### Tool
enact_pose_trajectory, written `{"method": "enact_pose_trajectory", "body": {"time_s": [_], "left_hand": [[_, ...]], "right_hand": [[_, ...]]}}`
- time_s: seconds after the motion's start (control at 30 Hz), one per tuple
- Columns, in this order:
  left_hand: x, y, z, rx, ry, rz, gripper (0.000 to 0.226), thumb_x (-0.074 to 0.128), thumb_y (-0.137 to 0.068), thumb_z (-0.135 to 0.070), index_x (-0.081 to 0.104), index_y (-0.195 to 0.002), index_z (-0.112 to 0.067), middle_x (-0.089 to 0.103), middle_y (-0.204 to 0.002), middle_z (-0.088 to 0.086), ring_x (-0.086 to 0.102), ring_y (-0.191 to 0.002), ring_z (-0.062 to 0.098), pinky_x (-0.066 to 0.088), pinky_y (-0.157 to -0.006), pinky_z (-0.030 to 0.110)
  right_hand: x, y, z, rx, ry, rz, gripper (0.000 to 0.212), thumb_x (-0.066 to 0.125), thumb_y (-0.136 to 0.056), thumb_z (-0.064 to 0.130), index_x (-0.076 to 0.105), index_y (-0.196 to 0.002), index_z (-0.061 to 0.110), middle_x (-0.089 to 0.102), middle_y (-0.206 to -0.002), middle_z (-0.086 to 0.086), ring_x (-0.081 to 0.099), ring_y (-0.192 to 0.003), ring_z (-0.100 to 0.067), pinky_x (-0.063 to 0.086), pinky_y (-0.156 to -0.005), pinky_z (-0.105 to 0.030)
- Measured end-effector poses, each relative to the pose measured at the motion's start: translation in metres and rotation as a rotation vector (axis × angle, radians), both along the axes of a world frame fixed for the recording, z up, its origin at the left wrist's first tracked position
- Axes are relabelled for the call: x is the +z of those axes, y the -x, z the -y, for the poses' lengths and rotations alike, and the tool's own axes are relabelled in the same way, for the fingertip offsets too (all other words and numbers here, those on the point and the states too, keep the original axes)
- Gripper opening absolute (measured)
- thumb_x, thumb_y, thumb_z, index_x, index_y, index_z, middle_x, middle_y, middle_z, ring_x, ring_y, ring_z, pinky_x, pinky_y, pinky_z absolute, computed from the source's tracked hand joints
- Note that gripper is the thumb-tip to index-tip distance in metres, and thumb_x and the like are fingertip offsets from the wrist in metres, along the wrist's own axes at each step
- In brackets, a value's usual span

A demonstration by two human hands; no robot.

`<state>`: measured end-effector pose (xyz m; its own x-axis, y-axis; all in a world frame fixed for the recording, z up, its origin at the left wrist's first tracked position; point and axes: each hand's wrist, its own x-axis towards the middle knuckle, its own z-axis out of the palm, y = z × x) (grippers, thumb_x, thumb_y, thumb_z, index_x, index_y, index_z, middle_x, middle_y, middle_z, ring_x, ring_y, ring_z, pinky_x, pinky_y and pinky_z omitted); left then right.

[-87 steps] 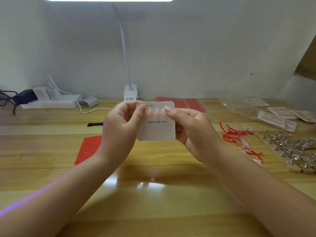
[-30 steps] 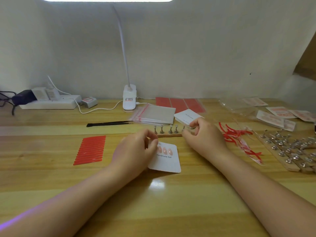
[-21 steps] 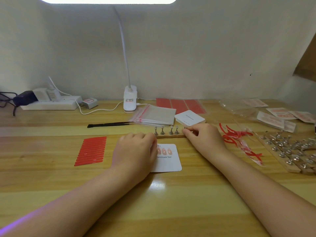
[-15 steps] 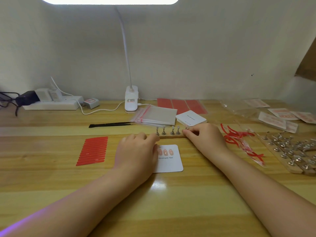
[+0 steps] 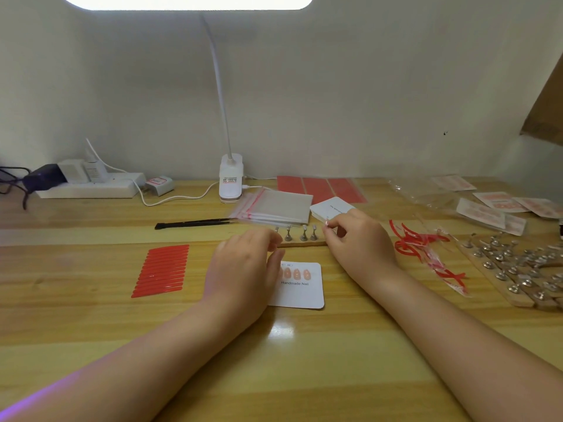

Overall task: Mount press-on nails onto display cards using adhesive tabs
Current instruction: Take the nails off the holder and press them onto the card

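Observation:
A white display card printed "Handmade Nail" lies flat on the wooden table, with a row of pink press-on nails stuck near its top. My left hand covers the card's left edge, and its fingers and thumb curl round the left end of a small wooden nail stand with metal holders. At the stand's right end, my right hand pinches a tiny pale nail between its fingertips.
A red adhesive tab sheet lies at left, with black tweezers behind it. Behind the stand are zip bags, blank cards, red sheets and a lamp base. Red strips and more nail stands lie at right.
The card, earlier held up in both hands, now lies on the table. My left hand slid up to the stand's left end. My right hand went to its right end.

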<state>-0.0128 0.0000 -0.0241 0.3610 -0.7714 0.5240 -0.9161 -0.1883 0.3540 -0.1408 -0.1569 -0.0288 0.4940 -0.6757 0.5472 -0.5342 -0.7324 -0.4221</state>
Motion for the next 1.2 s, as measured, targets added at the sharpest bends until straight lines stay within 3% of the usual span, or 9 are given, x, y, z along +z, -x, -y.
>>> {"method": "enact_pose_trajectory", "body": {"time_s": [0.1,0.17,0.3,0.4,0.57,0.93,1.03,1.13,1.2], "left_hand": [[0.001,-0.001,-0.001,-0.037,0.075,-0.053,0.017,0.055,-0.095,-0.027,0.063,-0.109,-0.021,0.065,-0.102,-0.010,0.058,-0.093,0.014,0.039,-0.083,0.030],[0.002,-0.003,-0.001,-0.071,0.124,-0.079,0.021,0.057,-0.095,-0.026,0.063,-0.115,-0.020,0.066,-0.103,-0.009,0.060,-0.096,0.015,0.043,-0.086,0.034],[0.002,-0.006,-0.001,-0.113,0.159,-0.075,0.036,0.055,-0.094,-0.033,0.060,-0.128,-0.020,0.065,-0.119,-0.003,0.057,-0.112,0.019,0.043,-0.095,0.036],[0.002,-0.007,0.000,-0.125,0.163,-0.059,0.042,0.055,-0.090,-0.036,0.061,-0.128,-0.020,0.064,-0.121,-0.002,0.055,-0.114,0.020,0.039,-0.096,0.031],[0.002,-0.008,0.002,-0.146,0.167,-0.061,0.032,0.060,-0.086,-0.036,0.069,-0.113,-0.020,0.068,-0.106,-0.005,0.060,-0.102,0.022,0.046,-0.089,0.042],[0.001,-0.009,0.003,-0.111,0.252,-0.039,0.021,0.055,-0.091,-0.025,0.074,-0.095,-0.015,0.070,-0.091,-0.003,0.062,-0.089,0.024,0.048,-0.078,0.047],[0.000,-0.011,0.003,-0.100,0.302,-0.188,0.018,0.052,-0.097,-0.023,0.068,-0.094,-0.015,0.064,-0.090,-0.005,0.060,-0.087,0.015,0.048,-0.078,0.037],[0.001,-0.015,0.003,-0.067,0.272,-0.322,0.012,0.053,-0.098,-0.025,0.065,-0.097,-0.023,0.061,-0.091,-0.014,0.056,-0.086,0.002,0.043,-0.072,0.014],[0.001,-0.016,0.003,-0.059,0.242,-0.360,0.010,0.054,-0.097,-0.029,0.063,-0.095,-0.031,0.061,-0.092,-0.017,0.055,-0.088,-0.004,0.041,-0.068,0.010]], "right_hand": [[0.002,0.000,-0.008,0.070,0.037,0.154,0.011,0.061,-0.092,0.015,0.071,-0.089,0.010,0.064,-0.083,-0.003,0.058,-0.068,-0.020,0.050,-0.061,-0.038],[0.003,-0.003,-0.016,0.142,0.020,0.231,0.010,0.063,-0.091,0.011,0.069,-0.084,0.009,0.064,-0.077,0.001,0.059,-0.065,-0.016,0.049,-0.060,-0.032],[0.002,-0.009,-0.032,0.295,-0.096,0.352,0.005,0.069,-0.088,0.008,0.074,-0.087,0.009,0.069,-0.075,-0.001,0.062,-0.069,-0.013,0.050,-0.065,-0.024],[0.001,-0.011,-0.038,0.394,-0.059,0.356,0.009,0.072,-0.084,0.004,0.076,-0.091,0.008,0.071,-0.079,-0.004,0.064,-0.072,-0.014,0.052,-0.068,-0.026],[0.001,-0.012,-0.040,0.476,0.035,0.329,0.012,0.074,-0.081,0.000,0.076,-0.093,0.002,0.071,-0.078,-0.011,0.066,-0.071,-0.024,0.053,-0.065,-0.038],[-0.002,-0.013,-0.040,0.537,0.085,0.277,0.009,0.073,-0.084,0.004,0.075,-0.092,0.001,0.069,-0.077,-0.009,0.062,-0.069,-0.020,0.052,-0.064,-0.036],[-0.002,-0.013,-0.040,0.534,0.069,0.279,0.007,0.072,-0.083,0.003,0.075,-0.090,0.002,0.070,-0.078,-0.008,0.063,-0.069,-0.019,0.053,-0.064,-0.034],[-0.002,-0.013,-0.040,0.493,0.036,0.296,0.006,0.072,-0.084,0.004,0.074,-0.090,0.004,0.071,-0.080,-0.003,0.064,-0.070,-0.012,0.053,-0.066,-0.027],[-0.001,-0.012,-0.038,0.421,-0.047,0.345,0.005,0.071,-0.085,0.006,0.074,-0.089,0.008,0.070,-0.078,0.002,0.064,-0.071,-0.008,0.053,-0.066,-0.021]]}}
